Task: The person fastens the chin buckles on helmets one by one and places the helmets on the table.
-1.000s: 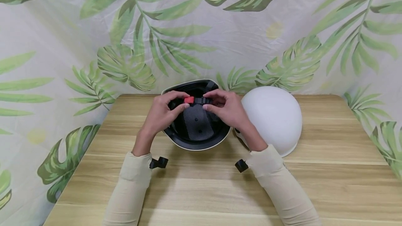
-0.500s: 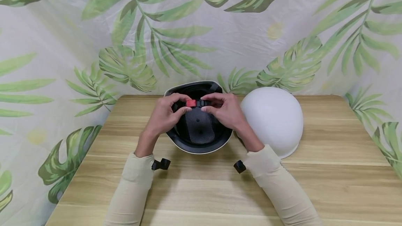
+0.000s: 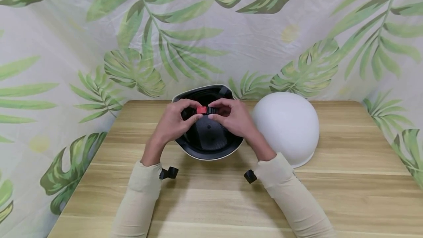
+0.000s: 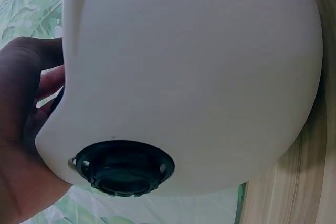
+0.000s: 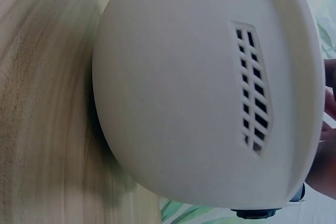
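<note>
An upturned helmet point(image 3: 211, 155), pale outside and black inside, rests on the table, its opening facing up. Over that opening my left hand point(image 3: 173, 120) pinches the red half of a strap buckle point(image 3: 201, 110) between thumb and fingers. The black half of the buckle point(image 3: 212, 110) is pinched by my right hand point(image 3: 236, 116), close against the red half. Whether the two are locked together I cannot tell. Both wrist views are mostly filled by the helmet's outer shell point(image 4: 194, 82), which hides the buckle. A round black fitting point(image 4: 126, 169) shows on the left side, slotted vents point(image 5: 253, 90) on the right.
A white dome-shaped shell point(image 3: 286, 127) lies right of the helmet, close to my right forearm. Beneath everything is a wood-grain table point(image 3: 211, 201), and a leaf-print cloth point(image 3: 198, 39) hangs behind its far edge.
My right hand has moved left, bringing the black buckle half closer to the red one. The black stretch visible between the hands has shortened. The helmet has shifted slightly.
</note>
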A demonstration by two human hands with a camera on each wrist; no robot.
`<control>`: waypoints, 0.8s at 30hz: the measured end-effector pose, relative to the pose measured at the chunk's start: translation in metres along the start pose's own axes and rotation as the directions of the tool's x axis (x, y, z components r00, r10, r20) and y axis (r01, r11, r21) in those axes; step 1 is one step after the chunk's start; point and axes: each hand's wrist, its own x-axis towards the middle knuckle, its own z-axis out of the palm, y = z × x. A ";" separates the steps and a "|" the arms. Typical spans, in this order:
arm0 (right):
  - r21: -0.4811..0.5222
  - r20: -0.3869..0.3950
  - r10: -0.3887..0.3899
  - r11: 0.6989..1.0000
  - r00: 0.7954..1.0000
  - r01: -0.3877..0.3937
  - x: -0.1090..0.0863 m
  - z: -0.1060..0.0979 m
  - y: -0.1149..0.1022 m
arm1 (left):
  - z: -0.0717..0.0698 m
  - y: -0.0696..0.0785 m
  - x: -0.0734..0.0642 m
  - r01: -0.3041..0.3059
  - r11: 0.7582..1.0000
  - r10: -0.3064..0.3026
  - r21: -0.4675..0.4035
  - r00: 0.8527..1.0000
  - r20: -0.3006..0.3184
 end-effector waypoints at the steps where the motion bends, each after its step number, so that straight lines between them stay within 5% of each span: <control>1: -0.014 0.008 0.001 1.000 1.000 0.000 0.000 0.000 0.000 | 0.000 0.000 0.000 -0.002 1.000 0.002 0.019 1.000 0.003; 24: -0.307 0.127 0.100 0.950 0.987 -0.057 0.003 0.010 0.004 | 0.005 -0.003 -0.001 -0.081 0.952 0.045 0.294 0.991 0.126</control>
